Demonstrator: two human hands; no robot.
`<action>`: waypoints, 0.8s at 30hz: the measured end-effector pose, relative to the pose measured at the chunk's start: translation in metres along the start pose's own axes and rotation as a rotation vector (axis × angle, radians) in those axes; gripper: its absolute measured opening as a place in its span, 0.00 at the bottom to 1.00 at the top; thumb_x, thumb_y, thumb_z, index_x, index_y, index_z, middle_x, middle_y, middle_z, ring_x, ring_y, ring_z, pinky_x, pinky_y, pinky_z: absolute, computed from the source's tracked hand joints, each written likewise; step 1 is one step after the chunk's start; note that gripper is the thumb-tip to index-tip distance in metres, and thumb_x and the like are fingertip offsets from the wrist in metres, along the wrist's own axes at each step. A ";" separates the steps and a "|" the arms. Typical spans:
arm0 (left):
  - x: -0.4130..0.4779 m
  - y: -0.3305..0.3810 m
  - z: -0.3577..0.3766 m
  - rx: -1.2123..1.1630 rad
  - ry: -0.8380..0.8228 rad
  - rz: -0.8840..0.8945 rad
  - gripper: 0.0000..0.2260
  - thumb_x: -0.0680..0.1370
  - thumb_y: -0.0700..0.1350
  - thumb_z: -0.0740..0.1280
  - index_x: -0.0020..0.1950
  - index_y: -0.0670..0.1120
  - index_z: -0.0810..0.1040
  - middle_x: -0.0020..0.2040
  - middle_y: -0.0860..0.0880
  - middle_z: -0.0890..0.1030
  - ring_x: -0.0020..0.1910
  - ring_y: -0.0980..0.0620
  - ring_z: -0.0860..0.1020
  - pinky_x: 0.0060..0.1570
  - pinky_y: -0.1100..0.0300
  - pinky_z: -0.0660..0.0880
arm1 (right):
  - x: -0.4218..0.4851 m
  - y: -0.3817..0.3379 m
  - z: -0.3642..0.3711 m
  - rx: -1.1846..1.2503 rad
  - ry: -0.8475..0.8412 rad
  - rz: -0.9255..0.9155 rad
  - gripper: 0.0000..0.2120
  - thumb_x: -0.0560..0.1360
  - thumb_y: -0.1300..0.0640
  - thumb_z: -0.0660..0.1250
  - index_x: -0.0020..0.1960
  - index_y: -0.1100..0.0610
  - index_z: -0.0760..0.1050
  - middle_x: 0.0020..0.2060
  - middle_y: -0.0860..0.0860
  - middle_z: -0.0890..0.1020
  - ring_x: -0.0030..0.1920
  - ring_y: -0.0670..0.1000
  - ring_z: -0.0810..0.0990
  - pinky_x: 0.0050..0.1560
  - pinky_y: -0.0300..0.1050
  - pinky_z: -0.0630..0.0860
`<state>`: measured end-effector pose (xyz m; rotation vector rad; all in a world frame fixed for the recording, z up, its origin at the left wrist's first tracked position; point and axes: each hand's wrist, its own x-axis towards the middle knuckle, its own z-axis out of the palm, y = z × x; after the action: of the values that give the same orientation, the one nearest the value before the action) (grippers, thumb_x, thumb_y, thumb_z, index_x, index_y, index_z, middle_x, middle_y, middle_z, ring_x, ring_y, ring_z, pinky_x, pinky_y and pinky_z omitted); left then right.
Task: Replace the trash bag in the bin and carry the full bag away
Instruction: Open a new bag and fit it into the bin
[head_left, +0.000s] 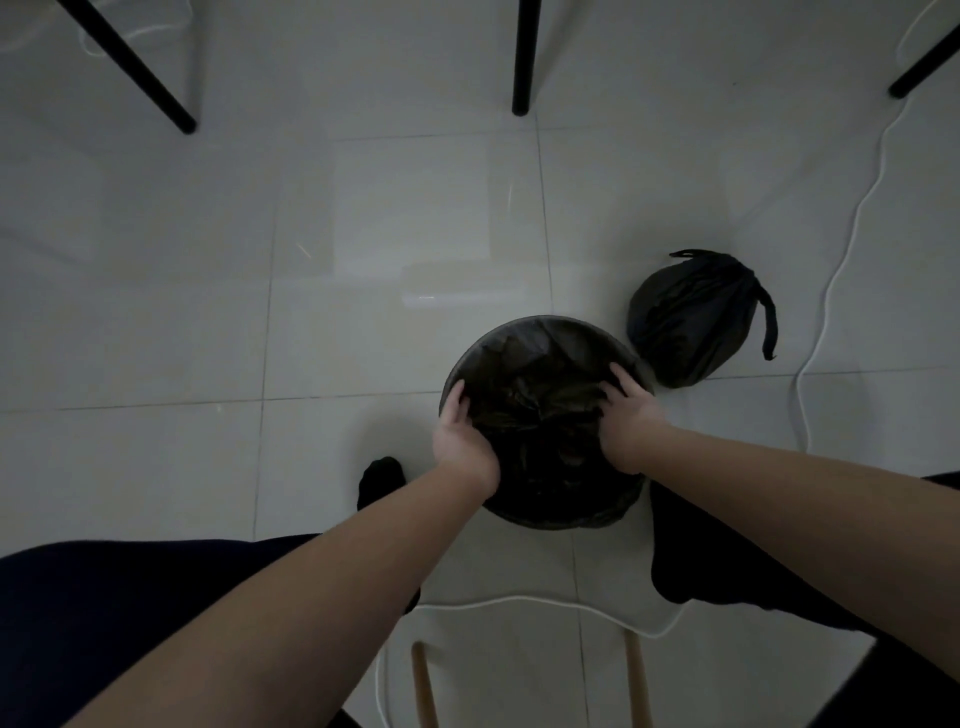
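One round bin (545, 323) is set on the tiled floor, lined with one black liner (540, 405). The liner is gripped at the left rim by the left hand (460, 436), fingers curled over the edge, and at the right rim by the right hand (631, 415), fingers curled into the plastic. One tied full bag (685, 322) is set just beside the bin, beyond the right hand.

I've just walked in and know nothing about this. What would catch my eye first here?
Dead centre, a round bin with a black liner stands on the pale tiled floor, the left hand and right hand gripping opposite sides of its rim. Just right of it sits a full black trash bag, tied shut, with a white cable snaking past it.
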<state>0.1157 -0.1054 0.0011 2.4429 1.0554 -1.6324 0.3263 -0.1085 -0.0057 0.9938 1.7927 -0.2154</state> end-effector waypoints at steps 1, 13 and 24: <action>0.003 -0.005 0.002 0.036 0.020 -0.022 0.31 0.84 0.63 0.46 0.85 0.54 0.45 0.86 0.47 0.48 0.84 0.42 0.40 0.71 0.33 0.22 | 0.001 -0.002 0.004 0.003 -0.073 -0.009 0.28 0.85 0.44 0.46 0.84 0.50 0.51 0.83 0.54 0.55 0.83 0.59 0.46 0.75 0.68 0.28; 0.007 0.009 -0.004 -0.373 0.139 0.010 0.30 0.85 0.62 0.46 0.86 0.51 0.52 0.86 0.44 0.50 0.84 0.42 0.46 0.80 0.41 0.38 | 0.003 -0.012 -0.019 0.188 0.226 -0.049 0.22 0.82 0.47 0.55 0.73 0.52 0.73 0.69 0.54 0.76 0.71 0.59 0.70 0.76 0.65 0.53; 0.013 -0.003 0.000 -0.078 0.045 0.075 0.32 0.84 0.65 0.46 0.86 0.53 0.51 0.86 0.45 0.51 0.84 0.43 0.43 0.75 0.38 0.26 | -0.005 -0.023 -0.014 0.291 0.220 -0.138 0.15 0.80 0.51 0.59 0.63 0.52 0.77 0.61 0.53 0.80 0.63 0.58 0.75 0.69 0.60 0.65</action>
<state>0.1170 -0.0970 -0.0085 2.4486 0.9995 -1.4920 0.3011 -0.1187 -0.0017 1.1322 2.0744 -0.4795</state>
